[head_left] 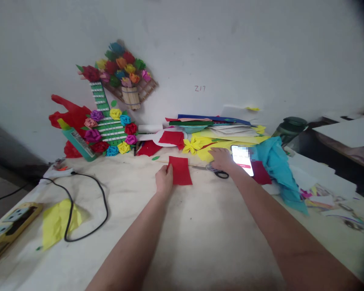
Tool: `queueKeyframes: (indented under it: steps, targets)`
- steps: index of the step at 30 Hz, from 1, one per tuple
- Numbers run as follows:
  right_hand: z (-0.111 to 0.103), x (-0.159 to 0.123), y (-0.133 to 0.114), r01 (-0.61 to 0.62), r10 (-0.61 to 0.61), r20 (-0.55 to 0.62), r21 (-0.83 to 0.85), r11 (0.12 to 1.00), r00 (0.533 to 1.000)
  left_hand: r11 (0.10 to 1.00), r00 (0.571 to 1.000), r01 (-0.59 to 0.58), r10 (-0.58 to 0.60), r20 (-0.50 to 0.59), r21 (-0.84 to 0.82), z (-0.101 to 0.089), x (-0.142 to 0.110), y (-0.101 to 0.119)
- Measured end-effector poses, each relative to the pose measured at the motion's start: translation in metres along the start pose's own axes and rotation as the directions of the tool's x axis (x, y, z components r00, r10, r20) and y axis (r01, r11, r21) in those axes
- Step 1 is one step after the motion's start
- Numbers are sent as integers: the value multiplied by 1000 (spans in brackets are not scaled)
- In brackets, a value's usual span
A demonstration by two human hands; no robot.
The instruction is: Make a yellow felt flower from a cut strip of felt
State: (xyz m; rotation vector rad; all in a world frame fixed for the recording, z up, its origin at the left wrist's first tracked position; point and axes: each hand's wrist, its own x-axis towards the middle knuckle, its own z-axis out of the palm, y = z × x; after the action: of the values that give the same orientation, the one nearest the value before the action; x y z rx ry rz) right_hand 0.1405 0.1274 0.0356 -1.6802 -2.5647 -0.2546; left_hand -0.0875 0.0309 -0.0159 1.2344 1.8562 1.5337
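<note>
My left hand [164,179] pinches the left edge of a red paper rectangle [181,171] that lies on the cream table [200,234]. My right hand [221,158] reaches further back, fingers curled down over the scissors [216,171] with black handles; whether it grips them I cannot tell. A thin wooden stick [162,162] lies just behind the red paper. A lit phone [242,159] rests right of my right hand.
A pile of coloured paper sheets [218,129] and a yellow paper flower [190,145] sit at the back. Paper-flower crafts [109,133] lean on the wall. Black cable [87,210], yellow paper [59,220] and a power strip [9,226] lie left; blue paper [276,165] right.
</note>
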Motion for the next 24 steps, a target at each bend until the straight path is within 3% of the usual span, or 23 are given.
queueKeyframes:
  steps: [6, 12, 17, 21, 24]
  targets:
    - [3, 7, -2, -77, 76, -36, -24, 997, 996, 1000, 1000, 12, -12, -19, -4, -1, 0, -1]
    - [-1, 6, 2, -119, 114, -92, -41, 992, 989, 991, 997, 74, -75, -8, -110, -1, 2, -4]
    - [-4, 5, 3, -145, 158, -279, 69, 987, 947, 990, 996, 90, -91, -7, -107, -1, 2, -1]
    - [-6, 7, -1, -229, 260, -286, 138, 964, 922, 997, 998, 62, -63, -29, -38, -2, 1, 2]
    - [-6, 8, -4, -190, 233, -292, 170, 967, 928, 998, 998, 60, -61, -31, -30, -3, 1, 4]
